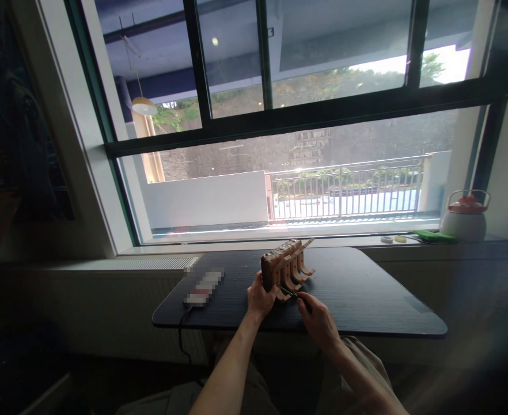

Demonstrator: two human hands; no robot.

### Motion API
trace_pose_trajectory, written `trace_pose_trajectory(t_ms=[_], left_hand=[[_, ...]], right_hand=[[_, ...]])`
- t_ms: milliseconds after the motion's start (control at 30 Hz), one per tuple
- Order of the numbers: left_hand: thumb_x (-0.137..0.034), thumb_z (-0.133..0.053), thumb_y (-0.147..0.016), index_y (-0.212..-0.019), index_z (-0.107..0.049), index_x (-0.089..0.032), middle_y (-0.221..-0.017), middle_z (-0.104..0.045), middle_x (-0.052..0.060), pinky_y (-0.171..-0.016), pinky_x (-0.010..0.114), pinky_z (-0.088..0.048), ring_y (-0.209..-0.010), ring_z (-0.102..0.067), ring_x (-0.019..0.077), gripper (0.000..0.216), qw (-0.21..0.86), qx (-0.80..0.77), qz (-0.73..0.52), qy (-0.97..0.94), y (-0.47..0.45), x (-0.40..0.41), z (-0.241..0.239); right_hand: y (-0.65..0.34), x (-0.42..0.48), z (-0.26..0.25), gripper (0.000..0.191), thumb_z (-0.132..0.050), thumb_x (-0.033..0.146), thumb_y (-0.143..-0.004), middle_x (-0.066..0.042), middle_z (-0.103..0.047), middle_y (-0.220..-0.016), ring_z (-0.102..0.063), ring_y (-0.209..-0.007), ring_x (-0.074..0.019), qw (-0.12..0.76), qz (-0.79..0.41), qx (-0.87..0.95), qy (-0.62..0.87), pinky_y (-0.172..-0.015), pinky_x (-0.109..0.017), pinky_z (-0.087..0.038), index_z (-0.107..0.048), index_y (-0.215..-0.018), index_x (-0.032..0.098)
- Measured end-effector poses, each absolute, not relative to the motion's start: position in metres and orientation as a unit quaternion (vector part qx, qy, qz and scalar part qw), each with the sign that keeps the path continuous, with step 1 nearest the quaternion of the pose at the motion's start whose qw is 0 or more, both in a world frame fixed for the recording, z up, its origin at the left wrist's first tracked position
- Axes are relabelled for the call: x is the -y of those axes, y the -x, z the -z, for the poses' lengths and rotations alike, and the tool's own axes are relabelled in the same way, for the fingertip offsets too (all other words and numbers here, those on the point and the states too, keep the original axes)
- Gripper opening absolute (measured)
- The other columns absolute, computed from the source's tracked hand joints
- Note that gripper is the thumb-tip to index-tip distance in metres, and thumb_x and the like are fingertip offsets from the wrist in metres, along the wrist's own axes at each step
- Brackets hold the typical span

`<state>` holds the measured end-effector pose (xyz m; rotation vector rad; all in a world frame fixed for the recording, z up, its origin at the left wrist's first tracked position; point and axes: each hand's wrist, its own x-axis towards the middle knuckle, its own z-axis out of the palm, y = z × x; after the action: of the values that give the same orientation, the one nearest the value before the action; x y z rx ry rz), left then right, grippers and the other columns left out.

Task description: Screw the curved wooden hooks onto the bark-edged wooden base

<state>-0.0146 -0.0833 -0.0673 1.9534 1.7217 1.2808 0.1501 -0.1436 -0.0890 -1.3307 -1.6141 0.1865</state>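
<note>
On the dark table stands a wooden rack (pixel 281 259) with a brown back board and several pale curved hooks facing right. My left hand (pixel 260 300) grips its near end, the fingers partly hidden behind the board. In my right hand (pixel 318 317) is a slim dark tool (pixel 292 293), and its thin end points left at the lowest hook, close to my left fingers. Whether the tip touches the wood I cannot tell. The tool's kind is too small to make out.
The table (pixel 366 294) has rounded corners and stands against the window sill. On its left side lies a blurred-out power strip (pixel 204 288) with a cable (pixel 180 334) hanging over the front edge. A white pot with a red lid (pixel 465 219) and a green item (pixel 434 236) sit on the sill.
</note>
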Motion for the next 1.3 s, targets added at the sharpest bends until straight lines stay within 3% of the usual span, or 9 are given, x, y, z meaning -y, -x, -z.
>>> trace_pose_trajectory(t_ms=[300, 867, 1300], left_hand=[[-0.032, -0.056, -0.079, -0.12, -0.044, -0.025, -0.108, -0.066, 0.004, -0.091, 0.034, -0.042, -0.106, -0.06, 0.0208, 0.043, 0.117, -0.574, -0.443, -0.679, 0.017, 0.081, 0.072], [-0.028, -0.06, -0.077, -0.116, -0.05, -0.026, -0.107, -0.067, 0.004, -0.09, 0.035, -0.043, -0.104, -0.061, 0.0222, 0.04, 0.127, -0.584, -0.44, -0.67, 0.015, 0.09, 0.061], [-0.031, -0.058, -0.08, -0.118, -0.048, -0.026, -0.106, -0.067, 0.004, -0.089, 0.034, -0.042, -0.102, -0.061, 0.0216, 0.04, 0.124, -0.577, -0.439, -0.677, 0.017, 0.086, 0.066]], right_hand=[[-0.153, 0.153, 0.083, 0.032, -0.041, 0.035, -0.084, -0.008, -0.071, -0.094, -0.066, -0.087, -0.0242, 0.493, -0.079, 0.65, 0.572, -0.077, -0.035, -0.049, -0.064, -0.099, 0.018], [-0.153, 0.153, 0.085, 0.033, -0.043, 0.034, -0.083, -0.008, -0.071, -0.099, -0.066, -0.092, -0.0247, 0.504, -0.059, 0.641, 0.577, -0.08, -0.036, -0.05, -0.066, -0.102, 0.02], [-0.157, 0.149, 0.094, 0.031, -0.044, 0.031, -0.085, -0.007, -0.068, -0.095, -0.065, -0.083, -0.0215, 0.507, -0.031, 0.668, 0.544, -0.077, -0.032, -0.05, -0.065, -0.105, 0.02]])
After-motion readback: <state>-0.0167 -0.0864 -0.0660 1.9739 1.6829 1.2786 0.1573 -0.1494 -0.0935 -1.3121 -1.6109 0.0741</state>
